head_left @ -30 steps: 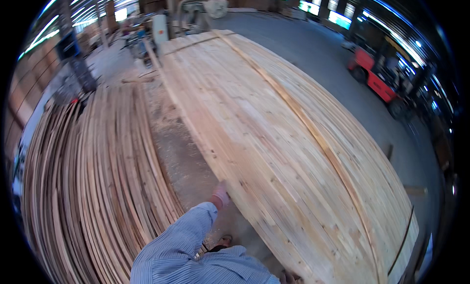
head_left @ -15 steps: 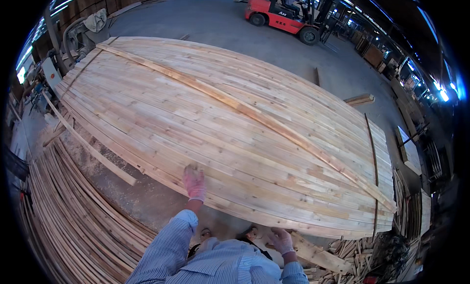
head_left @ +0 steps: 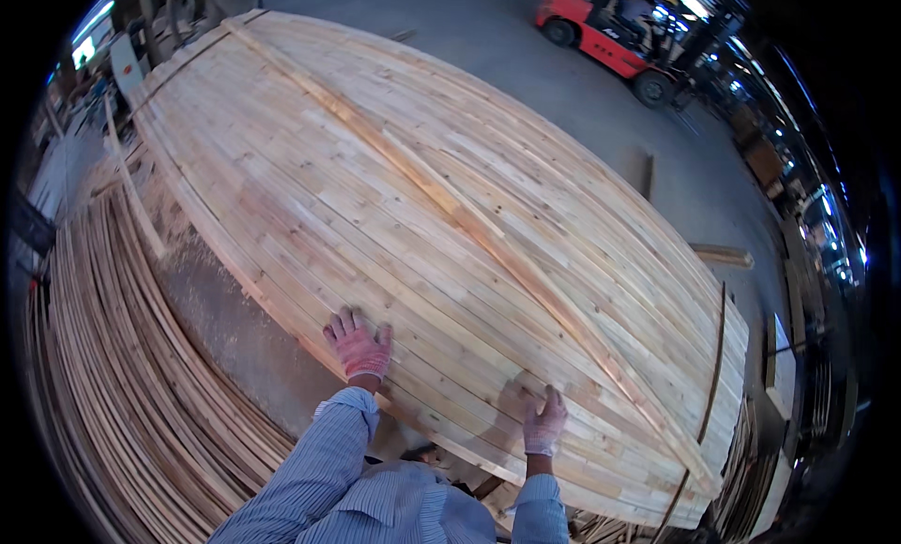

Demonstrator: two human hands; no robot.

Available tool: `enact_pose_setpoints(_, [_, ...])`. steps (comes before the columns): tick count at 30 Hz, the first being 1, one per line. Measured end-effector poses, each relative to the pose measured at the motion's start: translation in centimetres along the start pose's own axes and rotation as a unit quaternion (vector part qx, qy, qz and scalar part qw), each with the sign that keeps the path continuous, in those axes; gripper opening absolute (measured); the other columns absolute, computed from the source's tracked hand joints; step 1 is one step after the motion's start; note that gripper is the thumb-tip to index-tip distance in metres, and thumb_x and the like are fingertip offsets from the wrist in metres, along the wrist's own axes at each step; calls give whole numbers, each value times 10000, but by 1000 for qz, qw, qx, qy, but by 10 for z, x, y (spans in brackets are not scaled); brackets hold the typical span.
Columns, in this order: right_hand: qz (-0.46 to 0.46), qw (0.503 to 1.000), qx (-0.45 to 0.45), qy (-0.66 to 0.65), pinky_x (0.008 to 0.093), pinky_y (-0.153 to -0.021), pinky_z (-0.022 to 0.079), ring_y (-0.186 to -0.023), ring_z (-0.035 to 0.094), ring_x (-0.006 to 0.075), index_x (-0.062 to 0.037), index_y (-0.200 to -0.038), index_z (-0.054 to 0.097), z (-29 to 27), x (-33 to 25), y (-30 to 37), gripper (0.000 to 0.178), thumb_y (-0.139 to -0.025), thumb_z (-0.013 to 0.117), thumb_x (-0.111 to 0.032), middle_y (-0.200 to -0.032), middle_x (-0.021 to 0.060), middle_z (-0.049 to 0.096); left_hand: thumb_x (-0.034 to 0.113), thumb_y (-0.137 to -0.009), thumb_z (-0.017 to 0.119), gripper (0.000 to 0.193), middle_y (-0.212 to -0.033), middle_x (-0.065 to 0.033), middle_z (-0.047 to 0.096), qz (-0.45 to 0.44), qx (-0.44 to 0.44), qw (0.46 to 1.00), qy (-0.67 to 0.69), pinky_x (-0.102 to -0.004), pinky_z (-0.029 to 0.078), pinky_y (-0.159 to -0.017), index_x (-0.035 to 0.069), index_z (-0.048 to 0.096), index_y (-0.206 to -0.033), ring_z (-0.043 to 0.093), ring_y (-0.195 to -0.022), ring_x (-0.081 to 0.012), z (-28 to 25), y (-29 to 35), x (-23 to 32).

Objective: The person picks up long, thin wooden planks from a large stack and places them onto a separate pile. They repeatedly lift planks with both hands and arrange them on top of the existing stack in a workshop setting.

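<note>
A broad stack of long pale wooden boards (head_left: 310,197) spreads before me, its near edge running past my body. My left hand (head_left: 359,347), in a pinkish knit glove, lies flat on the boards near that edge with its fingers spread. Over the same boards, farther right, is my right hand (head_left: 544,424), gloved too, fingers apart and holding nothing. A shadow falls beside it, and I cannot tell whether it touches the wood. One long loose plank (head_left: 460,211) lies diagonally across the top of the stack.
Long thin wood strips (head_left: 141,356) are piled at my left. A narrow dark strip (head_left: 715,375) crosses the stack's right end. Beyond, a red forklift (head_left: 610,39) with a person on it stands on the grey floor, near a short timber piece (head_left: 723,255).
My right hand has come up from beside my body to over the boards. My left hand has spread its fingers on the wood. The whole view has tilted and shifted.
</note>
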State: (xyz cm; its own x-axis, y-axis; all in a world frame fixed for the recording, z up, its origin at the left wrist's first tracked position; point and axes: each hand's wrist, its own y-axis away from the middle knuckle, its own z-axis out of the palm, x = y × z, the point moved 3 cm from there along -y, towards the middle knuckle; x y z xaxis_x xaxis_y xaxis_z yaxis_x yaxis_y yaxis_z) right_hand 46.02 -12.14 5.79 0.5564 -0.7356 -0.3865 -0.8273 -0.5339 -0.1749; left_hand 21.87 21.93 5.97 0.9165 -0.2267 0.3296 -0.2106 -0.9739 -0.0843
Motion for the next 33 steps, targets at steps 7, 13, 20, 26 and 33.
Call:
enact_pose_setpoints(7, [-46,975,99,195,522,-1193,300,-1361,459,397,-37,-1405,484,14,31,-142,734,-801,754,-354,-1435,217,526,469,-826,688,753,-1469,-181,463,-11,-21,1000,18,-554,195,-1207,19,512,-1403,371,-1397,-381,11,-5,13])
enact_pose_setpoints(13, [-26,980,66,186,525,-1195,296,-1341,469,415,-55,-1417,467,31,26,-178,744,-814,739,-395,-1421,211,534,464,-816,711,753,-1489,-183,452,-22,-24,999,19,-559,180,-1217,41,511,-1406,353,-1421,-393,14,-5,12])
enact_pose_setpoints(20, [-56,978,69,190,506,-1112,392,-1224,545,405,-63,-1361,539,31,35,-177,720,-784,767,-428,-1312,201,598,479,-821,709,756,-1483,-178,460,-17,-24,999,20,-568,188,-1212,37,513,-1402,350,-1422,-399,12,-7,15])
enact_pose_setpoints(26, [-22,972,-139,188,452,-982,509,-1072,647,361,-70,-1235,656,19,25,-186,665,-722,828,-455,-1120,169,698,521,-813,693,754,-1491,-156,460,-16,-12,1000,10,-563,187,-1206,61,539,-1390,353,-1420,-380,18,-6,10])
enact_pose_setpoints(33, [-7,971,-209,114,447,-894,553,-1003,696,340,-160,-1237,685,5,-3,-170,593,-738,839,-441,-1105,158,731,495,-800,708,769,-1461,-169,474,-6,-10,1000,25,-572,205,-1196,32,529,-1388,365,-1403,-385,12,-5,9])
